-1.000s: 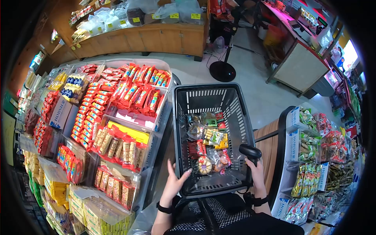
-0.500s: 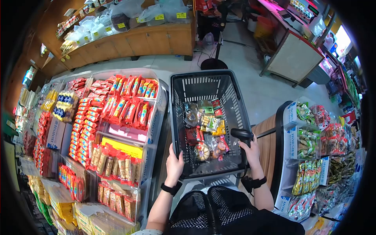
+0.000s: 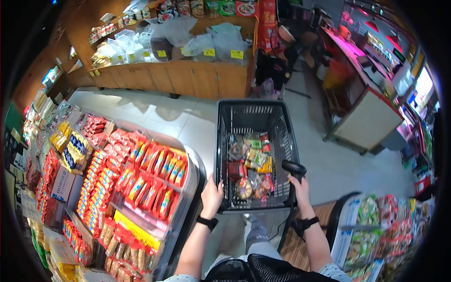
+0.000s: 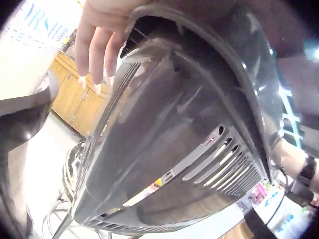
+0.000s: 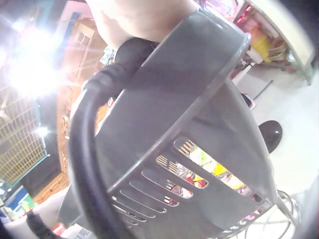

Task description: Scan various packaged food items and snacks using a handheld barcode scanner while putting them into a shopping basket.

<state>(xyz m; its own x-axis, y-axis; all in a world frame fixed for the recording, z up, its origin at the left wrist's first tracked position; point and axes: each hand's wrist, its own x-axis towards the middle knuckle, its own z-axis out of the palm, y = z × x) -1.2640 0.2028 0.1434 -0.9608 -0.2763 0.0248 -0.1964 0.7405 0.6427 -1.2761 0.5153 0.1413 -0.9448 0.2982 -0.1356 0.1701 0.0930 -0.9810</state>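
Observation:
A black plastic shopping basket (image 3: pixel 284 152) with slotted walls is held in front of the body, between both hands. Small snack packets (image 3: pixel 256 160) lie on its floor, with a clear pack of round pastry (image 3: pixel 244 189) nearest the body. My left hand (image 3: pixel 212 196) grips the left rim close to the near corner. In the left wrist view its fingers (image 4: pixel 97 52) reach down outside the basket wall. My right hand (image 3: pixel 300 189) grips the right rim beside the folded black handle (image 3: pixel 294 166). That handle curves down past the wall in the right wrist view; the right fingers are mostly hidden there.
On the left stands a display of red-wrapped snacks (image 3: pixel 152 162), its rounded corner close to the left hand. A lower snack stand (image 3: pixel 345 230) is near the right forearm. Ahead are tiled floor (image 3: pixel 188 129), a wooden cabinet (image 3: pixel 188 80) and a white-sided counter (image 3: pixel 364 115).
Both hands have closed on the basket's rim; the left one was spread against it a second ago. The view has advanced, with the left display sliding back and the legs now visible below the basket.

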